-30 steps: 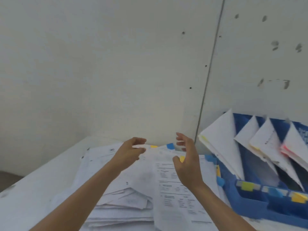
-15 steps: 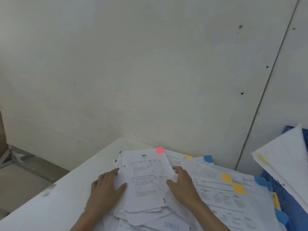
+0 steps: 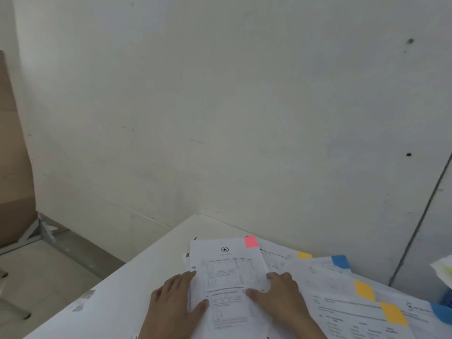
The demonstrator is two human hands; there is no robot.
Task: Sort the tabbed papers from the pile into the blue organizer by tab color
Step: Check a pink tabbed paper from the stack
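Note:
A white printed sheet (image 3: 230,270) with a pink tab (image 3: 251,241) lies on top of the paper pile (image 3: 342,285) on the white table (image 3: 146,277). My left hand (image 3: 175,307) lies flat along the sheet's left edge, thumb on the sheet. My right hand (image 3: 281,298) rests at its right edge, thumb also on the sheet. Papers with yellow tabs (image 3: 364,289) and blue tabs (image 3: 340,261) fan out to the right. Only a sliver of the blue organizer (image 3: 447,298) shows at the right edge, with a filed paper (image 3: 442,267) above it.
A pale wall (image 3: 220,118) stands just behind the table's far corner. To the left the floor (image 3: 36,277) drops away, with a brown panel (image 3: 12,167) and a metal bracket (image 3: 41,231).
My hands came down from above the pile onto the pink-tabbed sheet and stayed on its two sides. The view swung left, so the organizer has almost left the frame.

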